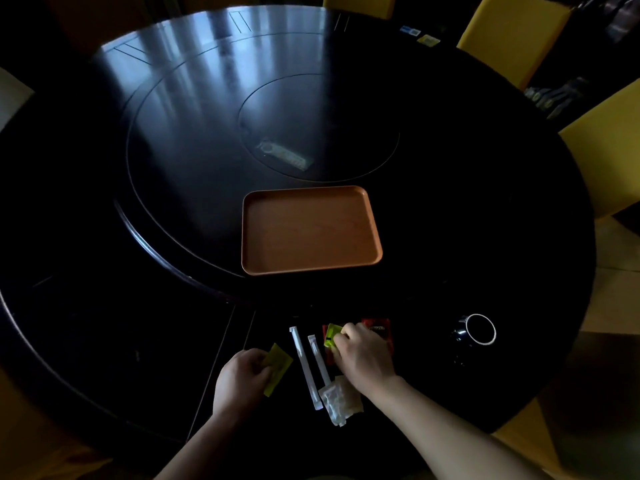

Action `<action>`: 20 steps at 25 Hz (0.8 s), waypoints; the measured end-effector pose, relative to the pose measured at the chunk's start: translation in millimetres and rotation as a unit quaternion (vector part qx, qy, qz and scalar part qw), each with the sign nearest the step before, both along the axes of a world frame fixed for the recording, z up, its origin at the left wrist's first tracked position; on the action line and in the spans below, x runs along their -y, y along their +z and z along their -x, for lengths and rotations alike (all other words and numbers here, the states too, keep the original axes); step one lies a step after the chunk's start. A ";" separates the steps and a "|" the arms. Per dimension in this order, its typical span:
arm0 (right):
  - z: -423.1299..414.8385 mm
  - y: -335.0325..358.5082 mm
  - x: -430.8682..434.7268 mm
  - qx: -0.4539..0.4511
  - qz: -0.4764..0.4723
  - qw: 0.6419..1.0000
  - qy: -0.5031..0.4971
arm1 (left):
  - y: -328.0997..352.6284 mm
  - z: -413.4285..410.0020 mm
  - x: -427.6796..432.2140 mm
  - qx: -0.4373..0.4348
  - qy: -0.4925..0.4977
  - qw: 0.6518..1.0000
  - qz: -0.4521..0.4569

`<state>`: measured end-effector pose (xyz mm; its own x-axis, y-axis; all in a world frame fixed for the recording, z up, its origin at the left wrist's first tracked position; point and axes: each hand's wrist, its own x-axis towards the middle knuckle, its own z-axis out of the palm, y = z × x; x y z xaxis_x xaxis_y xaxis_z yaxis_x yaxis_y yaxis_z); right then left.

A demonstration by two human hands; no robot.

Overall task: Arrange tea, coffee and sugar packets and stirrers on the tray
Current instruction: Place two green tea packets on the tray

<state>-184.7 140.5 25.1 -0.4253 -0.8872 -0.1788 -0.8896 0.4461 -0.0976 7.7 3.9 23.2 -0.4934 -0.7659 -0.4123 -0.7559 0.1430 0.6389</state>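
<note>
Round dark table [173,133] — on it an orange tray [308,230], wrapped stirrers [304,365], packets [341,400], a cup [476,330].

You can read no text anywhere in this view. The red packets [377,329] near your right hand [363,356] carry a dark band with pale marks, too blurred to make out. The yellow-green packet [331,335] at your fingertips shows a small dark mark, illegible. The blue and yellow cards [419,35] on the far edge of the round black table [173,150] have print too small to read.
</note>
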 end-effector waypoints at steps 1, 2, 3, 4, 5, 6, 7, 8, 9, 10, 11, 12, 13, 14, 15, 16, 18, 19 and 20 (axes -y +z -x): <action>2.0 0.5 -0.3 0.004 0.021 1.000 -0.002 | 1.3 -0.9 -1.1 -0.011 0.019 1.000 -0.007; 4.7 -0.4 -1.8 0.013 0.038 0.999 0.002 | 2.9 -1.5 -2.2 -0.018 0.035 0.999 -0.014; 7.0 -1.6 -4.3 0.032 0.053 0.998 0.005 | 4.2 -1.6 -2.8 -0.024 0.048 0.998 -0.021; 8.5 -2.1 -7.1 0.054 0.062 0.997 0.005 | 5.9 -1.3 -2.9 -0.031 0.059 0.997 -0.029; 9.1 -3.4 -10.2 0.067 0.062 0.996 0.007 | 7.3 -0.8 -2.8 -0.040 0.070 0.996 -0.038; 8.9 -4.6 -12.2 0.064 0.058 0.996 0.010 | 9.1 0.2 -2.2 -0.045 0.080 0.995 -0.048; 7.5 -5.1 -13.4 0.053 0.054 0.997 0.014 | 11.0 1.1 -2.0 -0.052 0.088 0.993 -0.058; 5.8 -5.3 -13.9 0.045 0.057 0.997 0.016 | 13.0 2.0 -2.0 -0.060 0.094 0.992 -0.066; 5.0 -5.6 -13.6 0.043 0.064 0.997 0.015 | 14.2 2.9 -1.9 -0.070 0.100 0.990 -0.074; 5.5 -5.9 -12.8 0.047 0.081 0.996 0.011 | 15.6 3.8 -1.6 -0.079 0.107 0.988 -0.083; 7.0 -5.7 -12.1 0.066 0.105 0.992 -0.001 | 16.6 4.9 -1.3 -0.089 0.113 0.985 -0.092; 9.4 -4.3 -11.7 0.093 0.133 0.986 -0.025 | 17.8 5.9 -1.0 -0.098 0.120 0.983 -0.098; 12.7 -1.3 -11.4 0.127 0.160 0.977 -0.059 | 19.1 7.4 -0.1 -0.108 0.128 0.981 -0.102; 16.5 3.1 -11.1 0.160 0.189 0.964 -0.100 | 20.7 9.3 1.3 -0.118 0.139 0.978 -0.105; 20.3 8.7 -10.3 0.190 0.221 0.946 -0.142 | 22.7 11.8 3.4 -0.128 0.150 0.974 -0.107; 24.5 14.7 -8.2 0.225 0.253 0.922 -0.186 | 25.6 15.3 6.1 -0.138 0.159 0.971 -0.109; 33.9 25.9 -1.5 0.319 0.300 0.852 -0.287 | 32.8 24.2 12.2 -0.158 0.166 0.967 -0.107; 38.4 30.8 3.0 0.364 0.315 0.810 -0.334 | 36.7 29.4 15.7 -0.169 0.168 0.965 -0.106; 42.7 35.1 7.5 0.398 0.326 0.774 -0.369 | 41.3 34.9 19.6 -0.180 0.171 0.963 -0.107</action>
<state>-227.3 133.0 60.2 -0.8444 -0.4675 -0.2617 0.0417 0.4297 -0.9020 -27.2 -15.7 64.5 -0.3688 -0.8251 -0.4279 -0.4588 -0.2388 0.8558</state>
